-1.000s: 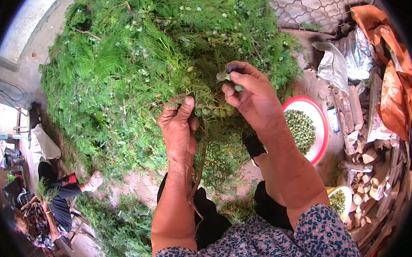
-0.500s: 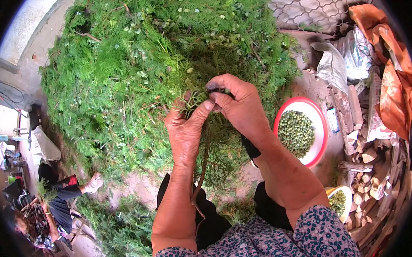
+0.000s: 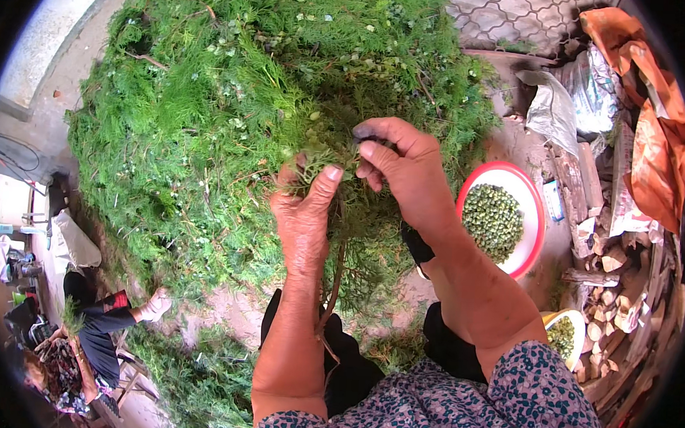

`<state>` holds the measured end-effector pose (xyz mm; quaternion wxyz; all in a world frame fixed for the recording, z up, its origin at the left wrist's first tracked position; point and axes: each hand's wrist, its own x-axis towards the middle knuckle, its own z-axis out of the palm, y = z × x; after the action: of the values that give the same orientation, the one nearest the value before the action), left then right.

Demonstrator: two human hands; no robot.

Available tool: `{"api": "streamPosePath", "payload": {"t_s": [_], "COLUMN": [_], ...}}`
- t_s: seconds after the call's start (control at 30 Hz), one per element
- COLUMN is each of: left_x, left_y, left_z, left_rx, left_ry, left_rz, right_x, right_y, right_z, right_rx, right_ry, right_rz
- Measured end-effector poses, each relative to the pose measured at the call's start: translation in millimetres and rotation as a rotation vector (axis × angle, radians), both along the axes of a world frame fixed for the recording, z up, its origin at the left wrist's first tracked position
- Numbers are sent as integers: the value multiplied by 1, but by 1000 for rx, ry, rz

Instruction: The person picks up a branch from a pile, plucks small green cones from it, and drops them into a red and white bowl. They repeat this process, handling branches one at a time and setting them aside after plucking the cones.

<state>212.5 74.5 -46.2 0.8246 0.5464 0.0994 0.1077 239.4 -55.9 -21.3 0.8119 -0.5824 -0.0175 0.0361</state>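
My left hand (image 3: pixel 305 212) grips a feathery green branch (image 3: pixel 333 237) whose brown stem runs down past my wrist toward my lap. My right hand (image 3: pixel 401 164) is closed on the sprig tips at the top of that branch, fingers pinched right next to my left thumb. Behind both hands lies a big heap of the same green foliage (image 3: pixel 232 107) dotted with small pale green seed cones. To the right of my right forearm stands a red-rimmed white bowl (image 3: pixel 530 216) holding several round green cones (image 3: pixel 493 218).
A second small bowl of green cones (image 3: pixel 565 334) sits at the lower right beside stacked split firewood (image 3: pixel 614 282). Orange cloth (image 3: pixel 657 122) and plastic bags (image 3: pixel 565 102) lie at the upper right. Another person (image 3: pixel 88 332) sits at the lower left among more cut foliage (image 3: pixel 194 377).
My right hand came down from the upper part of the branch and joined my left hand, where both now pinch the sprig tips together. The left hand has tilted slightly.
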Motion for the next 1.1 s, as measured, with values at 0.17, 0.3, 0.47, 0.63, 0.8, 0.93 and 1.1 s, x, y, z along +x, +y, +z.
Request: {"api": "streamPosePath", "payload": {"t_s": [0.17, 0.3, 0.47, 0.63, 0.8, 0.93, 1.1], "left_x": [2, -1, 5, 6, 5, 0, 3], "left_y": [-4, 1, 9, 9, 4, 4, 7], "left_z": [-6, -6, -7, -5, 1, 7, -7], "left_rx": [76, 46, -212, -248, -199, 50, 441], "left_ry": [-86, -8, 112, 134, 113, 144, -63], "left_rz": [-51, -42, 28, 75, 79, 34, -36], "right_x": [-4, -3, 12, 7, 2, 3, 4], "right_y": [10, 8, -17, -16, -8, -5, 0], "right_z": [-6, -1, -4, -18, -15, -17, -12], "right_rx": [-352, -177, 323, 223, 206, 163, 101], "right_ry": [-256, -130, 51, 327, 341, 264, 204], "right_rz": [-28, -70, -127, -83, 98, 110, 129]}}
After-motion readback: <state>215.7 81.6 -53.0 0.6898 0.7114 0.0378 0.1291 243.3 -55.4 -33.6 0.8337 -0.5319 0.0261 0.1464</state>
